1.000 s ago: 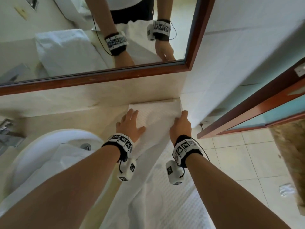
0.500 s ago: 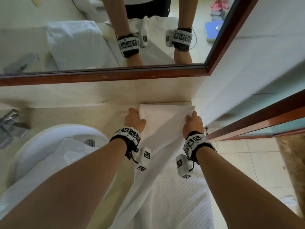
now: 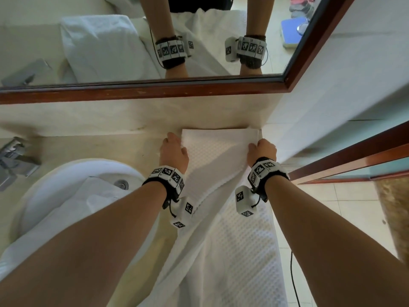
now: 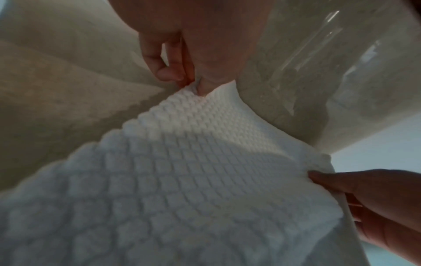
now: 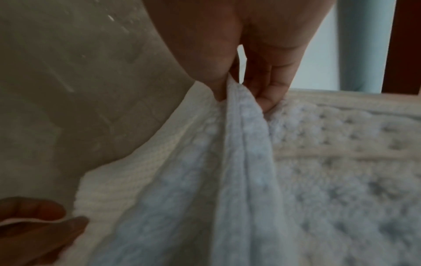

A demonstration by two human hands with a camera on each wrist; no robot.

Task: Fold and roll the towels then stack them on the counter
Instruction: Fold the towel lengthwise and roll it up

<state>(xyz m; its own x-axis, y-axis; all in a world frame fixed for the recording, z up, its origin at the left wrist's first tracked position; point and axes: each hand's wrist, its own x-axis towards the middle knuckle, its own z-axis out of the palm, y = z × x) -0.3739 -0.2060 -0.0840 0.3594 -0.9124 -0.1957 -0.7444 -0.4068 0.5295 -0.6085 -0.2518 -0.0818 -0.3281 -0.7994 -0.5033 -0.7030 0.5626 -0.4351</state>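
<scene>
Two hands are working one white waffle-weave towel (image 3: 218, 165) at the far right end of the table (image 3: 93, 147), where it is lying folded against the back wall below the mirror (image 3: 141, 89), with its long near part hanging off the table edge toward me. I am pinching the left edge of the folded end with my left hand (image 3: 174, 151), thumb and fingertips closed on the cloth, as the left wrist view shows plainly. My right hand (image 3: 262, 151) is gripping the right edge in the same way, with a bunched ridge of fabric caught between thumb and fingers (image 5: 268, 93).

I am judging this towel to be soft, light and limp. It is sagging and creasing wherever it is unsupported, so it will not be holding any shape by itself. The textured weave is giving a sure grip and should not be slipping. Nothing about it looks fragile. The hanging part may be dragging the fold toward the near edge, so I am keeping both side edges pinned. The best hold is at the two side hems, level with each other, so the layers are staying square when rolling.

Another white towel (image 3: 66, 209) is lying across the basin (image 3: 33, 185) on the left, beside the tap (image 3: 15, 160).
</scene>
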